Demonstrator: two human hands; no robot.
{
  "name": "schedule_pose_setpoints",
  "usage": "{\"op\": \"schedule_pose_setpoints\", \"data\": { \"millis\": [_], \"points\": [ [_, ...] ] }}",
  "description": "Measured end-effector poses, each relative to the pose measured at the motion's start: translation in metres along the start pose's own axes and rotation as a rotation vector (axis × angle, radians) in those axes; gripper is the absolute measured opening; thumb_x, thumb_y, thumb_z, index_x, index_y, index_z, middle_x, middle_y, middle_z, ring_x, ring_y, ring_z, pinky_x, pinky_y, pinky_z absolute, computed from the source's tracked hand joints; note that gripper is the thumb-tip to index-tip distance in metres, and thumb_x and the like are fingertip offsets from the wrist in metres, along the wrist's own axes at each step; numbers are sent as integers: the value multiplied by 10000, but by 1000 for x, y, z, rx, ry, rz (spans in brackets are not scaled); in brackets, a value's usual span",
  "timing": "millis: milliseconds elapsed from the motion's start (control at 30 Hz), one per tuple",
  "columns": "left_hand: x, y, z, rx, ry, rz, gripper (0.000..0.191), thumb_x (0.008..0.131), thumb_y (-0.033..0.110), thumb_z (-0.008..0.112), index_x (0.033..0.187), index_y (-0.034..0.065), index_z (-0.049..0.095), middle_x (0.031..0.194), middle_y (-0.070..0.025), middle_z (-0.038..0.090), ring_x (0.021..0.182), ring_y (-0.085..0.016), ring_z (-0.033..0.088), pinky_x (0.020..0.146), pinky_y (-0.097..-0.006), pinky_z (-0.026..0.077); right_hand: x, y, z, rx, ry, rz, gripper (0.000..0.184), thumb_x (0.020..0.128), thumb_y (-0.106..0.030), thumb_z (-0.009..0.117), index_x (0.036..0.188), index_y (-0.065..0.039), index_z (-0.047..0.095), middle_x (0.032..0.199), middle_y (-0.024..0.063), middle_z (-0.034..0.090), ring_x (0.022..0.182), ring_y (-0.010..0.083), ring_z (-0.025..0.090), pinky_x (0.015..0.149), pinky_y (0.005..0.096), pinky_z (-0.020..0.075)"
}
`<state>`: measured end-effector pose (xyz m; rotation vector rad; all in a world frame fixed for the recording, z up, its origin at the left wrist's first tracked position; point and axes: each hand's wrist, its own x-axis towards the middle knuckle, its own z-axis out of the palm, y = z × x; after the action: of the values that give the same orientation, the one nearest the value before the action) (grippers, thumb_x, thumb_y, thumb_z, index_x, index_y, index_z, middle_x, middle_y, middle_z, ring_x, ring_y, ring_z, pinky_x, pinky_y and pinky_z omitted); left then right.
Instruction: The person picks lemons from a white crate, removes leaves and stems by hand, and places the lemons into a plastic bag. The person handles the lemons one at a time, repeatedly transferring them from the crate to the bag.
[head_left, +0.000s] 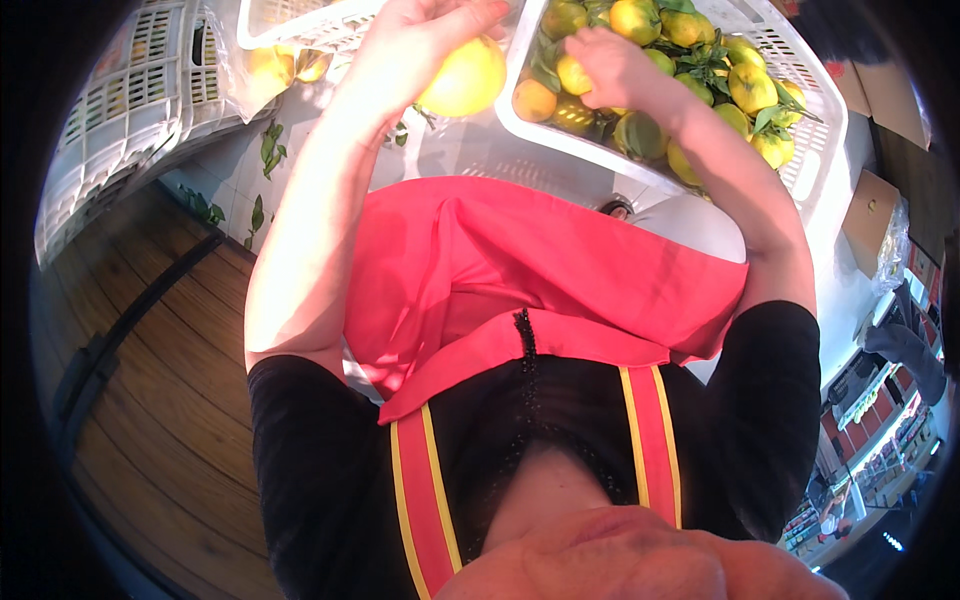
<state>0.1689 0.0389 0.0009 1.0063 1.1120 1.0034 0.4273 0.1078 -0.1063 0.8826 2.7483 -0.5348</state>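
A white plastic crate (592, 155) at the upper right holds several yellow-green citrus fruits (752, 88) with leafy stems. My right hand (615, 67) reaches into it, its fingers on a yellow-orange citrus fruit (574, 76); the grip is partly hidden. Left of the crate, my left hand (439, 30) is over a bright yellow, sunlit citrus fruit (465, 79), which lies against the palm side; glare hides how the fingers sit on it. A clear plastic bag (238, 71) with yellow fruit stands further left.
Stacked white crates (127, 112) stand at the upper left. Loose green leaves (271, 150) lie on the tiled floor. A wooden surface (180, 300) with a dark strip is at the left. Cardboard boxes (870, 217) and shop shelves are at the far right.
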Motion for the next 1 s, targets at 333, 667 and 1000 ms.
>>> {"op": "schedule_pose_setpoints", "data": {
  "millis": [333,667,1000],
  "points": [
    [8,6,7,44,2,-136,259,980,156,612,1169,-5,686,926,-39,689,827,-117,645,730,-228,512,-53,-2,-41,-125,-120,298,632,734,-296,813,1277,-83,572,1216,189,579,1086,365,632,906,470,514],
    [-2,12,0,64,-31,-132,259,990,157,599,1169,-9,684,985,-62,702,890,-131,655,780,-241,527,-85,46,-76,-355,-159,450,429,764,-75,708,1188,-85,649,1144,144,656,1062,370,647,919,439,524],
    [-2,12,10,197,-50,-69,287,977,194,621,1181,1,681,958,-39,682,883,-130,637,802,-253,515,23,22,10,-294,-154,-90,123,794,-172,637,874,-127,719,968,66,682,1041,265,608,814,397,505]
  ]
}}
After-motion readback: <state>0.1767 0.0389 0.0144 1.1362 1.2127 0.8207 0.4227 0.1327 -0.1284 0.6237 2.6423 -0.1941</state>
